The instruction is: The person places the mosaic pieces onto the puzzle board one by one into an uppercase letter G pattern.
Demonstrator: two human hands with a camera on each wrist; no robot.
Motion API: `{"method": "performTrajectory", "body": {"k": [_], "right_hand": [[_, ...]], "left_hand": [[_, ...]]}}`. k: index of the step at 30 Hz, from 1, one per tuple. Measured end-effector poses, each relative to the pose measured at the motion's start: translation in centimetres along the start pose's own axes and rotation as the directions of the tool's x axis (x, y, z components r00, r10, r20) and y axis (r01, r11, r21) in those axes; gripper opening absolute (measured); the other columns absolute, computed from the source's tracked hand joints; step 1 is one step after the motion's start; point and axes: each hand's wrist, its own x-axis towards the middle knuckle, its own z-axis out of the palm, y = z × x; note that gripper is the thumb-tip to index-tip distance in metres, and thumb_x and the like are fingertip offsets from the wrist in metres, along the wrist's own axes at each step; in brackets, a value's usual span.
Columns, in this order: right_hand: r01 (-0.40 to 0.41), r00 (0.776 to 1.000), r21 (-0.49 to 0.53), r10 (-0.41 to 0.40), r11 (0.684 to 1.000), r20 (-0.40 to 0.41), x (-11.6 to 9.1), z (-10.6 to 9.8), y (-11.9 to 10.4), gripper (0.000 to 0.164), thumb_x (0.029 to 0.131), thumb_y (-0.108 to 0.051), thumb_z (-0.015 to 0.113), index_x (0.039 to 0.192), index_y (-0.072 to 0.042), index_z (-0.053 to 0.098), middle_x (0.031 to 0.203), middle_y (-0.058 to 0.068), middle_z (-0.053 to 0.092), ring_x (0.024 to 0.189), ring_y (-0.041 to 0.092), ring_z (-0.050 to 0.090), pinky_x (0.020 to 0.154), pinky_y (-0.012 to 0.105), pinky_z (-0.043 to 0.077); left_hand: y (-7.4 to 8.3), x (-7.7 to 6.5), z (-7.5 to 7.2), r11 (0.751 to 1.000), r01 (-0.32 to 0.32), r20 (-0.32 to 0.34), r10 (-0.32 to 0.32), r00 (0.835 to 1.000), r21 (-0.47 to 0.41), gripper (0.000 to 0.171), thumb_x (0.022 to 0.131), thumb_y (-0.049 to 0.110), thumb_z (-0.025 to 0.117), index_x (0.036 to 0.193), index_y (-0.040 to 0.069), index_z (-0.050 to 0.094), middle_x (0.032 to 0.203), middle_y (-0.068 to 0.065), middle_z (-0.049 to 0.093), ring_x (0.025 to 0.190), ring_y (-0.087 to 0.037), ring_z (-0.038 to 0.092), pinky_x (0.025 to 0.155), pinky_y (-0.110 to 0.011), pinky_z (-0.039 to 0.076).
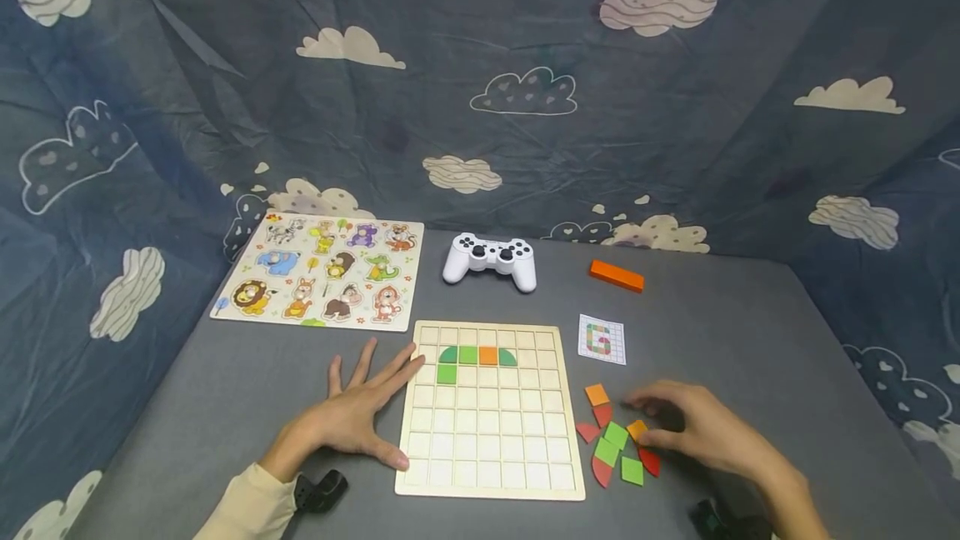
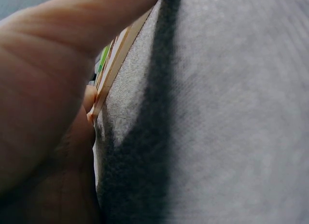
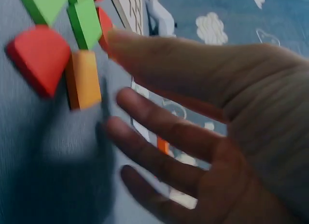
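A pale wooden grid board [image 1: 491, 444] lies flat on the grey table. Along its second row sit a green quarter-round [image 1: 448, 354], a green square [image 1: 468, 355], an orange square [image 1: 488, 355] and another quarter-round [image 1: 507, 357]; one green square [image 1: 446, 374] is below. My left hand [image 1: 358, 417] has its fingers spread, with thumb and fingertips at the board's left edge. Over the loose pieces to the right hovers my right hand [image 1: 708, 427], fingers loosely bent and holding nothing. Closest to it are an orange block [image 3: 87, 79] and a red quarter-round [image 3: 41, 57].
Several green, red and orange pieces [image 1: 632, 471] lie right of the board. Above them is a pattern card [image 1: 611, 348], with an orange bar [image 1: 617, 276] farther back. A white game controller [image 1: 491, 257] and an animal puzzle board [image 1: 300, 273] stand behind the grid.
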Motion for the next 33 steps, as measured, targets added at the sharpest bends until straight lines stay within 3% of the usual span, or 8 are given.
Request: {"method": "performTrajectory", "body": {"k": [5, 11, 19, 25, 33], "right_hand": [[0.074, 0.997, 0.036, -0.074, 0.997, -0.011, -0.2, 0.3, 1.4, 0.041, 0.077, -0.036, 0.086, 0.112, -0.019, 0.072, 0.101, -0.008, 0.066, 0.085, 0.004, 0.055, 0.072, 0.025, 0.047], [0.138, 0.988, 0.064, -0.133, 0.988, -0.074, 0.0, 0.8, 2.5, 0.029, 0.08, -0.026, 0.084, 0.105, -0.02, 0.072, 0.096, -0.007, 0.065, 0.081, 0.007, 0.055, 0.068, 0.024, 0.046], [0.023, 0.996, 0.002, -0.023, 1.0, -0.085, 0.6, 1.0, 2.0, 0.023, 0.084, -0.031, 0.082, 0.103, -0.022, 0.072, 0.087, -0.011, 0.06, 0.076, 0.002, 0.052, 0.063, 0.022, 0.044], [-0.009, 0.997, -0.039, 0.006, 0.999, -0.083, 0.8, 0.9, 1.7, 0.028, 0.081, -0.029, 0.084, 0.106, -0.02, 0.072, 0.09, -0.011, 0.06, 0.077, 0.002, 0.051, 0.064, 0.023, 0.043], [-0.039, 0.994, -0.1, 0.029, 0.994, -0.103, 1.4, 1.1, 1.5, 0.023, 0.084, -0.03, 0.082, 0.104, -0.023, 0.074, 0.087, -0.013, 0.058, 0.076, 0.003, 0.051, 0.064, 0.022, 0.044]], "left_hand": [[0.1, -0.1, 0.0, 1.0, 0.003, -0.008, -0.003, 1.0, 0.008, 0.128, 0.063, 0.06, 0.088, 0.162, 0.022, 0.017, 0.171, -0.005, 0.001, 0.147, -0.052, -0.023, 0.098, -0.082, -0.02], [0.1, -0.1, 0.0, 1.0, 0.003, -0.009, -0.003, 1.0, 0.012, 0.128, 0.063, 0.06, 0.088, 0.162, 0.022, 0.017, 0.171, -0.004, 0.001, 0.147, -0.052, -0.023, 0.099, -0.082, -0.02], [0.0, -0.1, 0.0, 1.0, 0.008, -0.006, -0.008, 1.0, 0.008, 0.127, 0.063, 0.061, 0.087, 0.162, 0.023, 0.018, 0.171, -0.004, 0.001, 0.148, -0.051, -0.023, 0.099, -0.081, -0.022], [0.0, 0.1, 0.0, 1.0, 0.005, -0.003, -0.005, 1.0, 0.009, 0.127, 0.063, 0.061, 0.087, 0.162, 0.023, 0.017, 0.171, -0.004, 0.0, 0.147, -0.051, -0.023, 0.099, -0.081, -0.022], [-0.1, 0.0, 0.0, 1.0, 0.013, 0.0, -0.013, 1.0, 0.011, 0.128, 0.062, 0.062, 0.087, 0.162, 0.023, 0.017, 0.171, -0.003, 0.0, 0.148, -0.051, -0.023, 0.1, -0.08, -0.022]]}}
